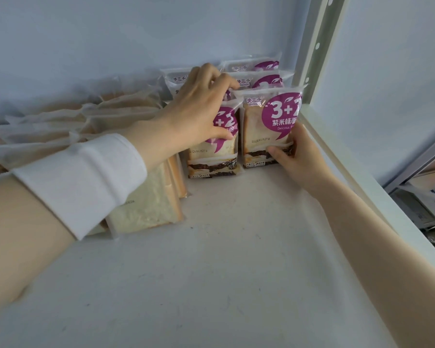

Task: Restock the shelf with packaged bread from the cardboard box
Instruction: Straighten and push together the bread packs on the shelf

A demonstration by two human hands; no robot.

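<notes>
At the back right corner of the white shelf (236, 247), the person is squaring up two rows of purple-labelled bread packs so they stand upright and face forward. The right hand (294, 156) is closing around the lower right edge of the front pack in the right row (269, 126), thumb on its face and fingers tucked behind, pressing it toward the shelf post (317, 54) so the row is sitting tight in the corner. The left hand (201, 106) is reaching over the neighbouring row, fingers draped over the packs behind and thumb pinching the face of the front left pack (211, 156), apparently bracing it so it is not toppling while the other is being nudged. The two front packs are standing just beside each other with a narrow gap between them. To the left, plain sliced bread packs (146, 207) are leaning in a slanted stack, touching the left row. More purple packs are lining up behind, though how many is hard to tell. The cardboard box is not in view, and bare shelf is lying open in front for further stock.
</notes>
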